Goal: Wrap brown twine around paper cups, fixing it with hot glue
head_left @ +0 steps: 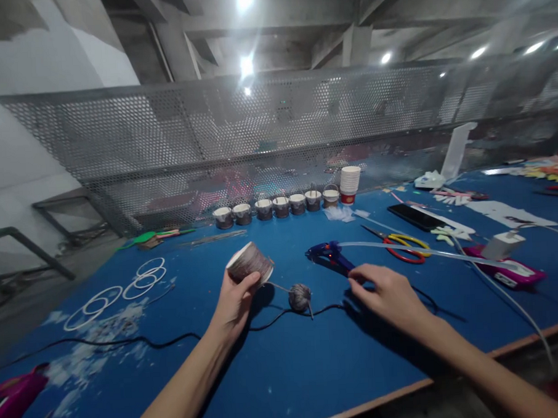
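My left hand (237,303) is closed around a paper cup (251,264) wrapped in grey-brown yarn, tilted above the table. A strand runs from the cup to a small grey yarn ball (300,297) lying on the blue tabletop. To the right, my right hand (388,290) has its fingers closed on the handle end of a blue hot glue gun (331,253). The gun's nozzle points left, and a long clear glue stick (382,246) sticks out of its back. Scissors with red and yellow handles (405,248) lie just behind my right hand.
Several yarn-wrapped cups (281,207) line the back, beside a stack of paper cups (350,184). White rings (144,278) lie at left. A black cable (164,341) crosses the table. A phone (415,217) and a magenta device (506,270) are at right; perforated metal panel (275,123) behind.
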Tool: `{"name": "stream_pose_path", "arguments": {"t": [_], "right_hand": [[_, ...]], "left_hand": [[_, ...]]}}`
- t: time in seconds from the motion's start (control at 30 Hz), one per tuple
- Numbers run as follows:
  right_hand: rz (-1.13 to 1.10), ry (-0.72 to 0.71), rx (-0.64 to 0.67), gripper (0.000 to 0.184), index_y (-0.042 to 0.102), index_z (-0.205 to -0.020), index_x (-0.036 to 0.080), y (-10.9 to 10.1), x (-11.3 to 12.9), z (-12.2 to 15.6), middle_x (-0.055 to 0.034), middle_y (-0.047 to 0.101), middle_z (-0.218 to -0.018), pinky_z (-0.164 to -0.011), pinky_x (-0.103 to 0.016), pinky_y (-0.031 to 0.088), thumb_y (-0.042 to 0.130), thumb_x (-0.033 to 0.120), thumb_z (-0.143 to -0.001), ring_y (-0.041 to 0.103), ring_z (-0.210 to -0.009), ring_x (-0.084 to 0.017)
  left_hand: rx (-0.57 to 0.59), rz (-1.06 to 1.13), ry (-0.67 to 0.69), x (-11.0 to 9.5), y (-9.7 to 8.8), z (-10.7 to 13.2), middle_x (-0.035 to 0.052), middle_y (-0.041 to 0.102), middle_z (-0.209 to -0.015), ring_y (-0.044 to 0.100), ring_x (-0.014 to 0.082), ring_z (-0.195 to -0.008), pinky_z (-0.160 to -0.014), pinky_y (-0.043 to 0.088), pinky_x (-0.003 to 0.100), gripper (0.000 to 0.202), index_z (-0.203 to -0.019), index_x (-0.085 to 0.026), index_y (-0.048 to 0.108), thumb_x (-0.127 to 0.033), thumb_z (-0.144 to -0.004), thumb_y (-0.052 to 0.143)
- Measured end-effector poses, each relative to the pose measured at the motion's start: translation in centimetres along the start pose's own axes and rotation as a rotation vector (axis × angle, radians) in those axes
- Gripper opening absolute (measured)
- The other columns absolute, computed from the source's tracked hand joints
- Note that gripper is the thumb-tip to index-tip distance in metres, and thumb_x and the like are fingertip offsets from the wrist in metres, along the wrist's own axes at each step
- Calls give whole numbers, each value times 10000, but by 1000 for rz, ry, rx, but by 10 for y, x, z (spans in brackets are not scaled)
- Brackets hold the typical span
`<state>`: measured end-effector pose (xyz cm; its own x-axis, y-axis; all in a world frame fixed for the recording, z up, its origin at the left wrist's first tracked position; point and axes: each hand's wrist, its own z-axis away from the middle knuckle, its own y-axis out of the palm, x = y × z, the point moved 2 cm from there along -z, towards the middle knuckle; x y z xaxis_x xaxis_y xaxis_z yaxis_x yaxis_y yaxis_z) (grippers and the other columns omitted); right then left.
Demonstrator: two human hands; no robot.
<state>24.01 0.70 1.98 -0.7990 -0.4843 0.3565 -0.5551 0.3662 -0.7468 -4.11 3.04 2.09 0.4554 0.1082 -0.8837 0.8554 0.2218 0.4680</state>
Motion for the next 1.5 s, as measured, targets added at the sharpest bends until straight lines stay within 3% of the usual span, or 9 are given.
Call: {"name": "stream_pose_path", "arguments": {"t": [0.07, 0.13, 0.2, 0.3, 0.43, 0.6, 0.83, 1.17, 1.5], "right_hand": [[33, 232, 131, 219, 701, -893, 182, 0, -23, -15, -117, 739, -913, -685, -385, 521, 585, 359, -837, 693, -826, -296], [-82, 322, 215, 294, 704, -968, 170, 7, -35, -36, -131, 726, -1020, -773, -381, 509, 629, 390, -788, 670, -943, -304], [-275, 317, 358, 273, 710, -931, 178, 20, -38, -56, -81, 731, -924, -735, -337, 497, 655, 375, -750, 665, -854, -260], [-368, 312, 430, 164, 685, -721, 175, 40, -38, -74, -10, 658, -645, -583, -281, 450, 643, 333, -724, 599, -629, -189], [-424, 328, 372, 172, 635, -665, 175, 52, -37, -69, 11, 585, -575, -546, -269, 403, 560, 299, -757, 529, -560, -152], [-537, 311, 290, 232, 575, -670, 194, 45, -18, -47, 8, 567, -574, -529, -272, 407, 506, 363, -814, 520, -532, -143], [-674, 101, 175, 209, 564, -719, 206, 33, 16, -23, 2, 586, -634, -547, -271, 411, 571, 393, -813, 505, -568, -143], [-630, 21, 131, 266, 515, -663, 238, 24, 19, -14, -9, 571, -588, -521, -293, 401, 537, 444, -830, 509, -523, -169], [-480, 20, 46, 314, 513, -630, 236, 32, 10, -18, 7, 560, -546, -490, -236, 379, 512, 488, -818, 486, -475, -141]], "left_hand": [[15, 0, -8, 2, 0, 0, 11, 714, -982, 682, 180, -909, -865, 537, 308, 489, -973, -218, 634, -166, -535, 843], [21, -7, -18, 4, 1, 0, 16, 710, -982, 680, 185, -902, -835, 545, 308, 467, -957, -216, 634, -177, -543, 844], [18, -15, -24, 6, 1, 0, 22, 705, -991, 677, 191, -903, -802, 552, 310, 469, -964, -215, 630, -179, -547, 841], [10, -27, -27, 8, 1, 0, 37, 699, -1011, 680, 214, -908, -753, 565, 327, 499, -994, -214, 615, -174, -546, 833], [15, -68, -37, 9, 0, -2, 56, 693, -1060, 680, 248, -963, -730, 570, 334, 475, -989, -223, 600, -191, -568, 817], [18, -109, -54, 14, 3, -1, 82, 687, -1079, 675, 251, -965, -730, 569, 344, 528, -1031, -207, 587, -191, -556, 817], [19, -179, -65, 18, 15, 4, 90, 699, -1046, 685, 231, -898, -667, 575, 328, 528, -1008, -202, 586, -216, -546, 841], [-53, -172, -13, 13, 34, 8, 56, 689, -893, 675, 191, -726, -530, 528, 262, 484, -924, -185, 599, -149, -516, 856], [-67, -107, 70, 22, 47, 5, 29, 677, -835, 656, 171, -684, -514, 489, 237, 485, -920, -207, 571, -186, -524, 851]]}}
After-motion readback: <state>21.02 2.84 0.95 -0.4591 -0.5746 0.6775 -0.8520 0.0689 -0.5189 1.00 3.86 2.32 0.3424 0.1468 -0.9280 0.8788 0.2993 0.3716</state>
